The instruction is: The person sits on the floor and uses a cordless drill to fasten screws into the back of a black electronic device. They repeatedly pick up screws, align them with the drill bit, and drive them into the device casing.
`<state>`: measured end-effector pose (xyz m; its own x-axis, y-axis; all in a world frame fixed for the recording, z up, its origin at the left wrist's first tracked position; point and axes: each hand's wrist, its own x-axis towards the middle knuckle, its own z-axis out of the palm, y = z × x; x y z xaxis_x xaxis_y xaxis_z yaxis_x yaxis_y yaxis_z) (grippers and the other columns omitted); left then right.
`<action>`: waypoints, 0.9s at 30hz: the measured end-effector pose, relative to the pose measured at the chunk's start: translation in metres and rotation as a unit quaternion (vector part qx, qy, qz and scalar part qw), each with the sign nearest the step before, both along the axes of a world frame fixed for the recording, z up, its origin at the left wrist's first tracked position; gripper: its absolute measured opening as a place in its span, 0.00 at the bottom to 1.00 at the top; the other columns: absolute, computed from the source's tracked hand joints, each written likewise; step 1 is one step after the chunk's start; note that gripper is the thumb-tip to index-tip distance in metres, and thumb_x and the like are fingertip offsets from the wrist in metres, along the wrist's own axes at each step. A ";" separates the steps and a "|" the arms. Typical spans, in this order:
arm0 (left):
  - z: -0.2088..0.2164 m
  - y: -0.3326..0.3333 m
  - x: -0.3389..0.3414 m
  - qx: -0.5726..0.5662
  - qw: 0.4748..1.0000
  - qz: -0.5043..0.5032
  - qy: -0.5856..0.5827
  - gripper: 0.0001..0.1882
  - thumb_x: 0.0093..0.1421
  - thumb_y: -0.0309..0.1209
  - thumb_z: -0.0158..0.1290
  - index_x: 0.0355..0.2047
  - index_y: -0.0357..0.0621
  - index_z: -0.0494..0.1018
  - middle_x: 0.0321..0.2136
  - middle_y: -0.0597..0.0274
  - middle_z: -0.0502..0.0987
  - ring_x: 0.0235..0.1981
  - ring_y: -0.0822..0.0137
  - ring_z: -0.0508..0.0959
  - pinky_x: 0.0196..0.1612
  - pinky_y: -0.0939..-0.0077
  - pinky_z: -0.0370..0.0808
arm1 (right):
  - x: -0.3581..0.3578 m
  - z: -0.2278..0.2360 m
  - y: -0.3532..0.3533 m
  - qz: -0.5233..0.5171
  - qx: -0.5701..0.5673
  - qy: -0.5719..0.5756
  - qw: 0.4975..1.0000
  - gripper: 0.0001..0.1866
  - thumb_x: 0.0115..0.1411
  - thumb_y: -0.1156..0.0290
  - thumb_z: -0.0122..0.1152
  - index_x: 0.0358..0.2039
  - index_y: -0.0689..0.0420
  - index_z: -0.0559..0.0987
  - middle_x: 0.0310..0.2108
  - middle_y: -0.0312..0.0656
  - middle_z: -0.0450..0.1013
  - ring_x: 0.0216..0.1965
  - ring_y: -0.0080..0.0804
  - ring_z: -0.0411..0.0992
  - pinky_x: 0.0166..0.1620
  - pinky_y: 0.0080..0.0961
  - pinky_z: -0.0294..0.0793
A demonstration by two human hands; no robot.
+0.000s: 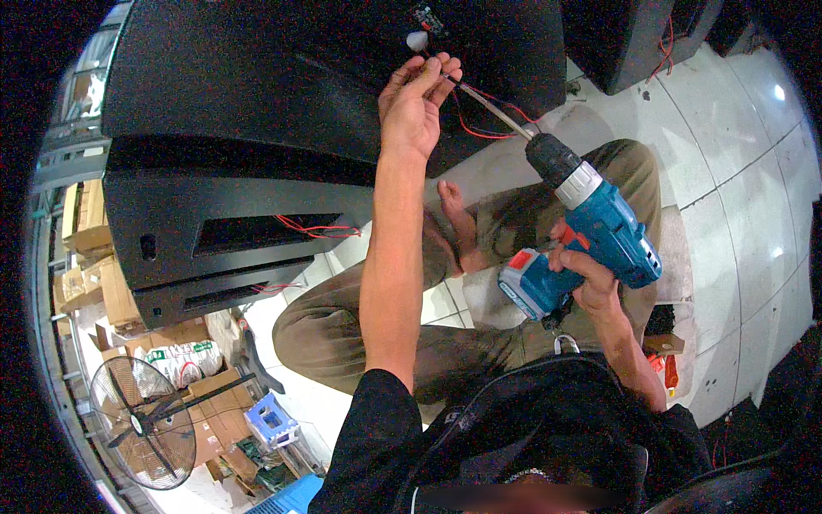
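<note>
My right hand [589, 272] is wrapped round the grip of a blue cordless drill [612, 224] with a black chuck [552, 158]. A long metal driver bit [490, 107] points up and left from the chuck. My left hand [417, 103] is closed in a pinch at the bit's tip; what lies between its fingertips is too small to make out. Just beyond those fingers are a whitish rounded piece [417, 40] and a small circuit-board-like part [426, 19], against a large black cabinet panel [257, 81]. Thin red wires [488, 135] hang behind the bit.
More black cabinets with slots stand at left [171, 201] and upper right [629, 47], red wires hanging from them. My crossed legs [342, 330] rest on pale floor tiles [728, 214]. At lower left are a fan [141, 424], cardboard boxes [224, 411] and a blue-and-white stool-like object [272, 421].
</note>
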<state>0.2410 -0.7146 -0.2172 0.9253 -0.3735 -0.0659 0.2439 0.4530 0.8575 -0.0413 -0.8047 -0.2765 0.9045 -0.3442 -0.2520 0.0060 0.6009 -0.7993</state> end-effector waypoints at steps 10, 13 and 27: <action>0.000 0.000 0.002 0.016 0.999 -0.046 -0.002 0.05 0.57 0.18 0.52 0.34 0.38 0.71 0.39 0.46 0.77 0.43 0.52 0.78 0.47 0.63 0.78 | 0.000 0.001 -0.006 0.003 0.037 -0.004 0.999 0.20 0.43 0.72 0.59 0.39 0.65 0.71 0.22 0.40 0.69 0.24 0.28 0.69 0.32 0.23 0.68; 0.002 0.004 0.006 0.060 0.996 -0.067 -0.014 0.04 0.58 0.20 0.52 0.34 0.38 0.71 0.39 0.48 0.77 0.43 0.53 0.78 0.47 0.66 0.78 | 0.001 0.002 -0.009 0.003 0.024 0.001 1.000 0.21 0.42 0.72 0.60 0.39 0.65 0.71 0.22 0.40 0.70 0.23 0.28 0.69 0.31 0.23 0.68; -0.003 -0.018 0.005 0.126 0.991 0.039 -0.030 0.07 0.59 0.28 0.54 0.35 0.38 0.72 0.32 0.52 0.79 0.32 0.59 0.80 0.39 0.69 0.79 | 0.020 -0.004 -0.007 -0.032 -0.067 -0.025 0.997 0.19 0.47 0.75 0.58 0.42 0.63 0.70 0.27 0.40 0.70 0.27 0.27 0.68 0.35 0.24 0.68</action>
